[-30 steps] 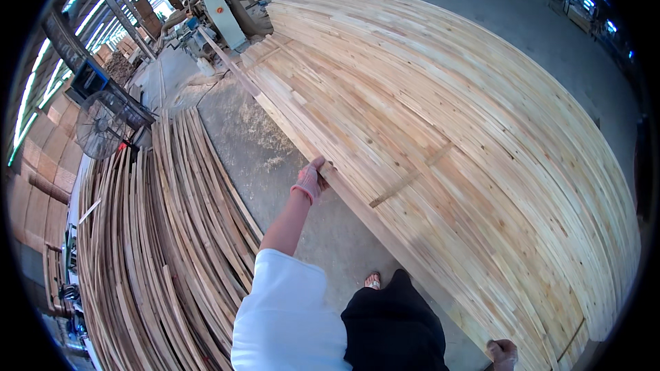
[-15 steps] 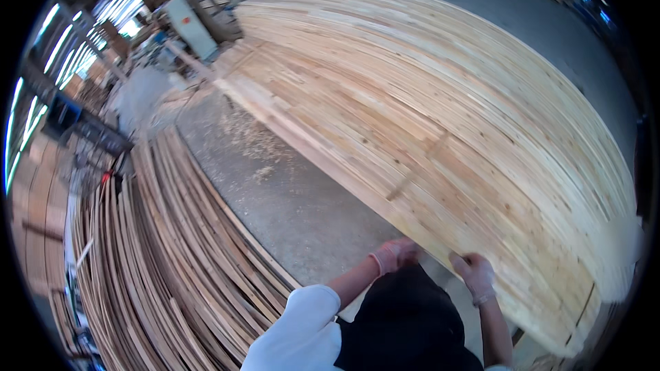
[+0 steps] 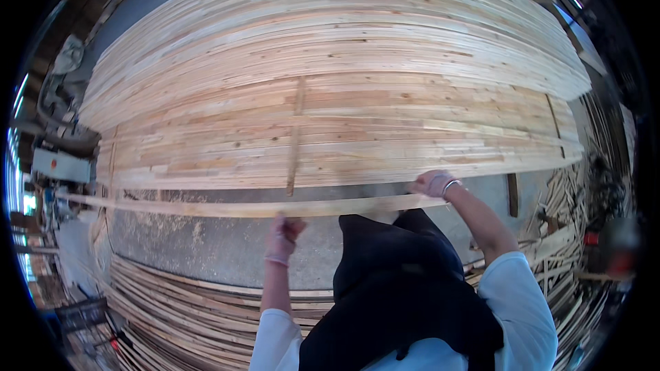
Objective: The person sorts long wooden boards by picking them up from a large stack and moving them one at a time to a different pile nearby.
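Note:
A long, pale wooden strip (image 3: pixel 206 208) runs crosswise in front of me, apart from the near edge of a broad stack of wooden strips (image 3: pixel 385 99). My right hand (image 3: pixel 434 184), in a thin, whitish glove, is closed on the strip toward its right end. My left hand (image 3: pixel 283 237), gloved as well, has its fingers curled and its thumb up at the strip's lower edge, left of my body. Motion smears part of the strip between my hands. A narrow wooden crosspiece (image 3: pixel 295 141) lies across the stack.
Long wooden slats (image 3: pixel 199 306) are piled low behind my left arm. Loose offcuts (image 3: pixel 550 247) lie heaped at the right. Wood shavings (image 3: pixel 172 230) are scattered over the concrete floor (image 3: pixel 227 251). A pale cabinet (image 3: pixel 62 165) stands at the far left.
My view has turned, bringing the stack crosswise before me. Both hands have moved from the stack's near edge, and a single strip now lies apart from it, with my hands farther apart.

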A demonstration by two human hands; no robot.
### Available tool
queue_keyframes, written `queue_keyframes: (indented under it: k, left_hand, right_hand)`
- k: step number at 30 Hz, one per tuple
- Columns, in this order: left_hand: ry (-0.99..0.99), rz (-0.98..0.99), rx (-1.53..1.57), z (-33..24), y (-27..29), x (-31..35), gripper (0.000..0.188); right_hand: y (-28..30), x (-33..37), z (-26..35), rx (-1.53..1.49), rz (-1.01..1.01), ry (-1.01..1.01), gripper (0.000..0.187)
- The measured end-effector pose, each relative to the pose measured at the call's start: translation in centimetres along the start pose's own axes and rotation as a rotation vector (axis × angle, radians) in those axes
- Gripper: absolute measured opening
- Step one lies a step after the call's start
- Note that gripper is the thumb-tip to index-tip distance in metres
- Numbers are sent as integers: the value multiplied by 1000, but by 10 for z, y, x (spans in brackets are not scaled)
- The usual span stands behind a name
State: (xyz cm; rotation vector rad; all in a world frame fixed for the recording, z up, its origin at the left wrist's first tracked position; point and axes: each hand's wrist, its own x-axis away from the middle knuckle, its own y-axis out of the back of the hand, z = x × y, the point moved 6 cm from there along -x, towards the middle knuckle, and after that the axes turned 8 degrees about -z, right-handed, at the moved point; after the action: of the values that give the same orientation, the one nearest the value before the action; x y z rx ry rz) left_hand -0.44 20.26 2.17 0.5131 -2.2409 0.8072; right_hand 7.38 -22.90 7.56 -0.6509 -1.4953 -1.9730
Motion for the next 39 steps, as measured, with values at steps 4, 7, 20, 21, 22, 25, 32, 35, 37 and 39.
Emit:
queue_keyframes:
  k: [4,7,20,21,22,25,32,35,37,39]
  left_hand:
    - [-136,69,286,-40,27,-8,35]
    - [-53,-26,272,-15,-15,9,35]
    - [-22,71,185,66,-84,-2,27]
    - [-89,48,245,58,-62,-16,27]
    - [-211,-25,270,46,-52,-21,26]
    - [-274,-515,504,35,-66,-14,30]
    - [46,-499,286,120,-156,0,50]
    - [169,-515,302,140,-201,5,49]
    - [184,-551,311,141,-216,13,47]
    - [170,-667,315,136,-226,22,44]
  right_hand:
    - [-9,17,-72,-115,139,-257,69]
    - [-7,24,1,-512,109,-45,68]
    - [11,-84,27,-130,135,335,40]
    - [12,-98,1,-85,170,277,39]
    - [12,-114,-29,-85,166,195,38]
    - [17,-149,-118,-92,138,-35,36]
    - [74,-235,-278,112,-240,-228,30]
    - [85,-269,-311,138,-247,-111,24]
    - [92,-285,-320,124,-240,-77,26]
    - [86,-300,-324,108,-184,-55,25]
